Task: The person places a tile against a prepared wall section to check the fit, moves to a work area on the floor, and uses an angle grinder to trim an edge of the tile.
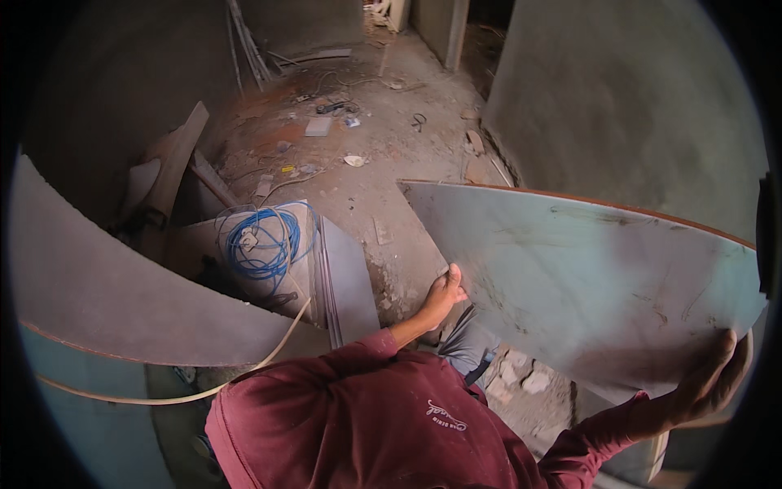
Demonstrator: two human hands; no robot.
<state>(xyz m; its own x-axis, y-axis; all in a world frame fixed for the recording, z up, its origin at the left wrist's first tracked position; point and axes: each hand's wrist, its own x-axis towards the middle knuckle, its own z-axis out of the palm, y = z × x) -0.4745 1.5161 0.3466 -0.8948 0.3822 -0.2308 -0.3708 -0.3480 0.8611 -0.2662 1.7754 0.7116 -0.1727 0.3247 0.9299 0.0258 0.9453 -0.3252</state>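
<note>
Grey-green board (570, 269) spans between the hands, its brown far edge toward the grey wall (619, 98). Ahead of the left hand (441, 295) lies open, debris-strewn floor (366, 179); to its left, a blue cable coil (269, 267). Set well apart, the left clamps the near-left edge; the right hand (721, 371), fingers nearly straight, touches the near-right edge, its grip unclear.

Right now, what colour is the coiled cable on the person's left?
The coiled cable is blue; head view.
</note>
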